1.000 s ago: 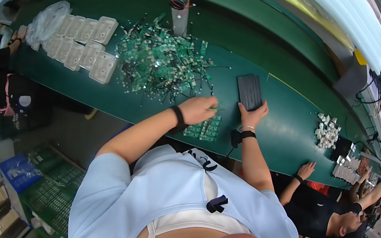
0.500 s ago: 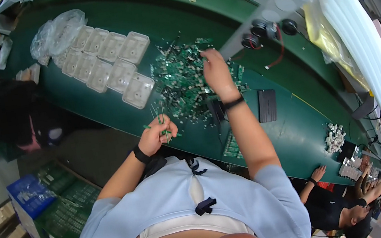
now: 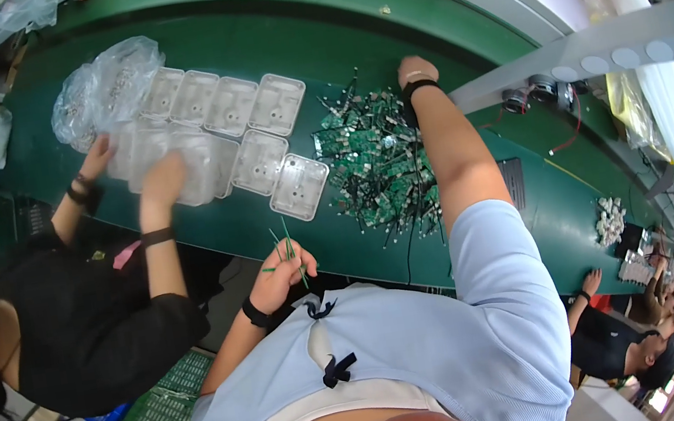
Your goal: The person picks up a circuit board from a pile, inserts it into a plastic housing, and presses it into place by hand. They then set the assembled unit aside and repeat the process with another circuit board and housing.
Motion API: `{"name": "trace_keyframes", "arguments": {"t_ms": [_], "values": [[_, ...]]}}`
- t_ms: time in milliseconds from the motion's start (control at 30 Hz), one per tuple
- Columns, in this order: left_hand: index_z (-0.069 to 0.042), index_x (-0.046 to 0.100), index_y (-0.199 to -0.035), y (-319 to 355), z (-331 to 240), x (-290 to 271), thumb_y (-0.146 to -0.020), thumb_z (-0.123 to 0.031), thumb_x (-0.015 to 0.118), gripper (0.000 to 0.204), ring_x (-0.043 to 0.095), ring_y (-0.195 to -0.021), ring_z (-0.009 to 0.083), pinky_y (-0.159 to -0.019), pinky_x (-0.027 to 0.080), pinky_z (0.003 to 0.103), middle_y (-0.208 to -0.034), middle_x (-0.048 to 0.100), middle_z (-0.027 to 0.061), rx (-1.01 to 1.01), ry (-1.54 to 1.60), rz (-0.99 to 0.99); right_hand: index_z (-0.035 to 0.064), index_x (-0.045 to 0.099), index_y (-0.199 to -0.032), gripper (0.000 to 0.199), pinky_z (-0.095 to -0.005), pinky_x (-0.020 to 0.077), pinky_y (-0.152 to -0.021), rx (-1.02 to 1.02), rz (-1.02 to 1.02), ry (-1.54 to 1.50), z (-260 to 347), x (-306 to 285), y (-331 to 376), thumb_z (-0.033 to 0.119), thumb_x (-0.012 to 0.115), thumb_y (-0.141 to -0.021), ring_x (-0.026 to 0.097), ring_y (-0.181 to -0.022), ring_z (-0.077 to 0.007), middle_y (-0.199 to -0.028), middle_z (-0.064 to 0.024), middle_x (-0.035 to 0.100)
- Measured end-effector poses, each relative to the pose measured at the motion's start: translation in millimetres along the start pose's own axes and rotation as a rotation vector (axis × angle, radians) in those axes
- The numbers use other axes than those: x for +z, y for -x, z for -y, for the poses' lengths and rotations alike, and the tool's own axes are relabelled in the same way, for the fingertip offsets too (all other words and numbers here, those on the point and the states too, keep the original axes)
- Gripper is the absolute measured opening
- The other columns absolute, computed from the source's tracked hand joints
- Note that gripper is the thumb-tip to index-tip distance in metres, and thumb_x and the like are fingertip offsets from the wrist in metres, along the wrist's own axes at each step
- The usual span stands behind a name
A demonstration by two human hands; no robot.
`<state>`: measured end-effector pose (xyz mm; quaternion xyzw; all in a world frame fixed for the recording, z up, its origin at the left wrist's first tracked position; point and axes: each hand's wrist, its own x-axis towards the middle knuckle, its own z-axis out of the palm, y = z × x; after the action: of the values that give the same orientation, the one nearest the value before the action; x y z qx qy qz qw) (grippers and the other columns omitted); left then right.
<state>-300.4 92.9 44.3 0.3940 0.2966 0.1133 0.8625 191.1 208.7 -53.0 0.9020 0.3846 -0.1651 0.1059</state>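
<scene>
In front of my body, my left hand (image 3: 277, 280) is closed around several thin green strips (image 3: 288, 248), which stick out between the fingers at different angles. My right arm stretches over the right side of a heap of small green circuit boards and dark wires (image 3: 377, 160). Beyond the heap's far right edge, my right hand (image 3: 417, 69) is curled like a fist, with its fingers mostly hidden. Whether it holds anything does not show. Beside the heap, to its left, are two rows of pale, open plastic trays (image 3: 278, 103).
At the left, a co-worker in black reaches over the trays, one hand (image 3: 165, 179) blurred. A clear plastic bag (image 3: 106, 87) lies behind them. A grey metal post (image 3: 595, 55) juts in at the right, near black round parts with red wires (image 3: 542, 88). White small parts (image 3: 610, 220) lie farther right.
My right hand has left the circuit-board heap for its far right side. My left hand keeps the green strips. A co-worker's arms have come in over the trays, and the view has shifted.
</scene>
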Motion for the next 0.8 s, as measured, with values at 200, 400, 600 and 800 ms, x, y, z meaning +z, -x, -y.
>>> {"name": "trace_keyframes", "arguments": {"t_ms": [200, 400, 600, 800], "values": [[-0.010, 0.047, -0.103, -27, -6, 11, -0.097, -0.014, 0.047, 0.007, 0.034, -0.060, 0.0030, -0.054, 0.027, 0.019, -0.077, 0.052, 0.0008, -0.026, -0.191, 0.077, 0.0071, 0.074, -0.098, 0.022, -0.0461, 0.0574, -0.083, -0.178, -0.278, -0.139, 23, -88, 109, 0.015, 0.055, -0.091, 0.069, -0.101, -0.0363, -0.107, -0.0218, 0.071], [-0.005, 0.062, -0.106, -55, -13, 24, -0.103, -0.023, 0.050, 0.022, 0.034, -0.055, 0.0028, -0.052, 0.027, 0.018, -0.075, 0.049, -0.0021, -0.276, 0.048, 0.086, 0.0030, 0.068, -0.099, 0.021, -0.0489, 0.0544, -0.082, -0.205, -0.142, -0.124, -10, -66, 217, 0.020, 0.063, -0.089, 0.067, -0.097, -0.0398, -0.099, -0.0212, 0.070], [-0.006, 0.065, -0.104, -91, -2, 48, -0.107, -0.034, 0.045, 0.035, 0.047, -0.075, 0.0060, -0.066, 0.037, 0.022, -0.097, 0.060, -0.0011, -0.189, 0.185, 0.145, 0.0015, 0.065, -0.109, 0.033, -0.0404, 0.0550, -0.081, -0.432, -0.175, -0.786, -24, -12, 323, 0.029, 0.065, -0.092, 0.068, -0.094, -0.0337, -0.100, -0.0179, 0.069], [-0.006, 0.069, -0.107, -105, 16, 110, -0.107, -0.034, 0.043, 0.038, 0.053, -0.097, 0.0140, -0.088, 0.039, 0.026, -0.129, 0.062, 0.0013, -0.160, 0.019, 0.179, 0.0015, 0.061, -0.118, 0.032, -0.0370, 0.0518, -0.087, -0.209, -0.133, -1.461, -16, 7, 397, 0.025, 0.060, -0.097, 0.068, -0.094, -0.0294, -0.104, -0.0139, 0.069]]}}
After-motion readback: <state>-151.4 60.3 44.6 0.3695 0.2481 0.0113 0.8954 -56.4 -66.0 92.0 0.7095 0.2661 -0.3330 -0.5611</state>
